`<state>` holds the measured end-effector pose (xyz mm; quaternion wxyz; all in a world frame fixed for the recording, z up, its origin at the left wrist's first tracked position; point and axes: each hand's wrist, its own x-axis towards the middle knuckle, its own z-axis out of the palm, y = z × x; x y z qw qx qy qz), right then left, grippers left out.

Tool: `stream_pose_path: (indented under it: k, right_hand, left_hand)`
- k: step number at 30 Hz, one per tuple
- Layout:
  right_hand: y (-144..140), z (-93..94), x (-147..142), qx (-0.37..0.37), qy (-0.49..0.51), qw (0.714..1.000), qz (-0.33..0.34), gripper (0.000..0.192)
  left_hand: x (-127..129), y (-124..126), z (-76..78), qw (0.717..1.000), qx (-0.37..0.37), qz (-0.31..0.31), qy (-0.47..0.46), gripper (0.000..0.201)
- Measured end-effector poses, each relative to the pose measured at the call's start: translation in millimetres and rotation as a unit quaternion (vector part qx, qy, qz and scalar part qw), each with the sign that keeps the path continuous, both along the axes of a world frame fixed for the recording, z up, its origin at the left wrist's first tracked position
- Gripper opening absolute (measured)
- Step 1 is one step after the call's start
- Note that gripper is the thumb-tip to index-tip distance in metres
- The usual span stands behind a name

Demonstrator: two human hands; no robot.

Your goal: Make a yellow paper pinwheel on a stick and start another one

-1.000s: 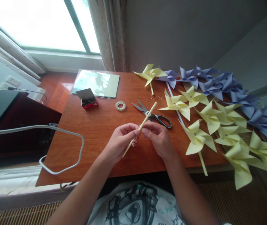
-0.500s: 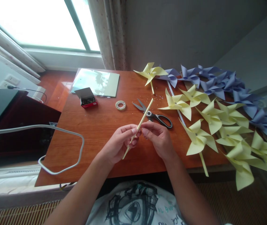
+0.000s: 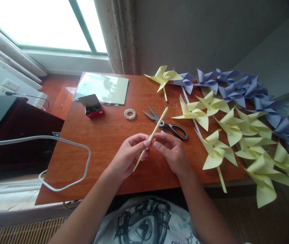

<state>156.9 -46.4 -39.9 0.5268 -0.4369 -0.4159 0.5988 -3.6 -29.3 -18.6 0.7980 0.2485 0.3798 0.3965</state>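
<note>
A thin pale-yellow rolled paper stick (image 3: 159, 124) is held aslant above the table, its upper end pointing away to the right. My left hand (image 3: 131, 154) is closed on its lower half, with the thumb lying along it. At the stick's middle, the bent fingers of my right hand (image 3: 171, 150) pinch at it from the right side; those fingertips are partly hidden. Just beyond my right hand lie scissors (image 3: 163, 123) with black-and-grey handles, blades spread. A roll of clear tape (image 3: 129, 114) rests flat to their left.
An open red box (image 3: 95, 113) of small dark pieces stands at the left, before a glossy pack of sheets (image 3: 119, 89). Several yellow paper pinwheels (image 3: 214, 150) and purple pinwheels (image 3: 233, 93) cover the right side. A white cable (image 3: 89, 157) loops over the table's left edge.
The stick has tipped slightly, its upper end shifting a little to the right. Both hands keep nearly the same place, and the view has moved slightly.
</note>
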Motion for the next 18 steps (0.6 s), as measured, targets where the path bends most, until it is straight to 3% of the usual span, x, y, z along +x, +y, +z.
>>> stream_pose_path:
  k: [5,9,14,18]
  right_hand:
    - [0.3,2.9,-0.3,0.007,0.004,1.0,-0.003,0.019]
    - [0.5,4.7,-0.3,0.018,-0.023,1.0,-0.009,0.018]
    - [-0.6,4.3,-1.8,0.057,-0.071,0.995,-0.051,0.01]
    - [-1.3,3.5,-2.8,0.067,-0.093,0.992,-0.059,0.007]
  left_hand:
    - [2.2,-2.5,1.1,0.99,0.079,0.043,0.11,0.023]
    - [3.9,-7.4,5.2,0.964,0.166,0.071,0.197,0.019]
    - [7.4,-12.6,14.7,0.878,0.328,0.092,0.338,0.002]
    - [8.1,-15.2,13.9,0.829,0.377,0.108,0.398,0.007]
